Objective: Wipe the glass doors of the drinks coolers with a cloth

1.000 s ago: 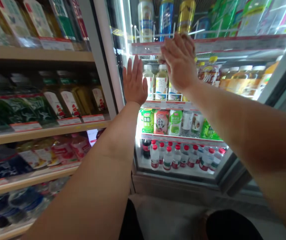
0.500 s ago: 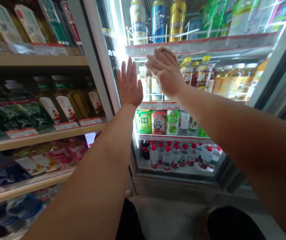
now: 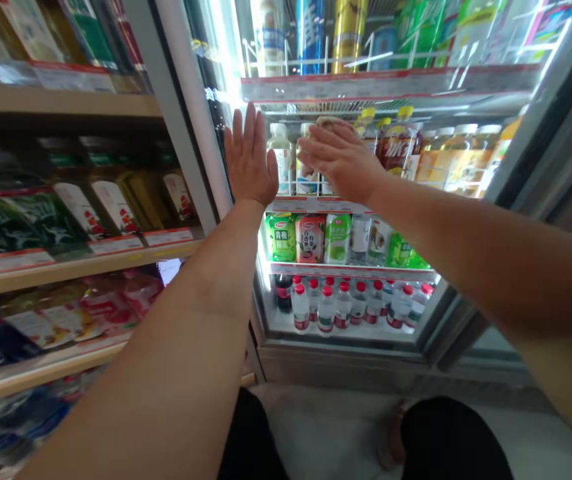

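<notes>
My left hand (image 3: 251, 160) lies flat with fingers stretched up against the glass door of a lit drinks cooler, near its left edge. To its right, my right hand (image 3: 341, 157) presses toward the same glass, fingers pointing left. Under it shows the edge of a tan thing (image 3: 330, 121) that looks like a cloth; most of it is hidden by the fingers. Behind the glass, white-capped bottles (image 3: 280, 153) stand between the hands. Yellow-capped tea bottles (image 3: 400, 143) are to the right of my right hand.
Upper cans (image 3: 349, 33), a lower row of cartons and bottles (image 3: 310, 239) and red-capped water bottles (image 3: 326, 310) fill the cooler. An open shelf (image 3: 56, 100) of bottled drinks stands close on the left. My knees (image 3: 456, 440) are below, above a grey floor (image 3: 326, 427).
My right hand has moved slightly down across the glass and turned a little flatter. My left hand keeps its place on the door. The whole view has shifted slightly.
</notes>
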The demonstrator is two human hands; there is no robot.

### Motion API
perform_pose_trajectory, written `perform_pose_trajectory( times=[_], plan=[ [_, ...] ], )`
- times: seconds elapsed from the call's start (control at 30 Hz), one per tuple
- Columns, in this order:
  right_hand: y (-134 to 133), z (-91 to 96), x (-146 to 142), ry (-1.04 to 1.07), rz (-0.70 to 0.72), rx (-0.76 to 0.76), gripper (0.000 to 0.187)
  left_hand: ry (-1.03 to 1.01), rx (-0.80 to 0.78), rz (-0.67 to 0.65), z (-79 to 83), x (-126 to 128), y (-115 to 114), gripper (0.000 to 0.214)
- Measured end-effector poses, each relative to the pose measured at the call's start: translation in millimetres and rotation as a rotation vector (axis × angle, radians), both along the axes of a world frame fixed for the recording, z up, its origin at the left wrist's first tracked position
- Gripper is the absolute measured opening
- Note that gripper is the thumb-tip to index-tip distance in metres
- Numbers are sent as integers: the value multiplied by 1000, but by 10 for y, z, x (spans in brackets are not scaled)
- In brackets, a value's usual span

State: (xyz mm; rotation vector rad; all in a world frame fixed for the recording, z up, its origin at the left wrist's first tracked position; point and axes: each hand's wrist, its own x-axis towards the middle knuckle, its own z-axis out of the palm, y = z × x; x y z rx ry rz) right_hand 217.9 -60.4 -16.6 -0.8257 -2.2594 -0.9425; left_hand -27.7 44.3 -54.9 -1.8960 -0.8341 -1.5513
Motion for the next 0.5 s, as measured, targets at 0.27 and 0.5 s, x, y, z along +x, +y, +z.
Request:
perform_pose_trajectory(
  times=[0.27,0.5],
  plan=[
    [99,321,398,249,-79,87,57,4,-23,-23,15,-20,-28,78],
    [-92,411,537,29,2,-5,47,9,-64,-56,31,-16,-34,94]
  ],
)
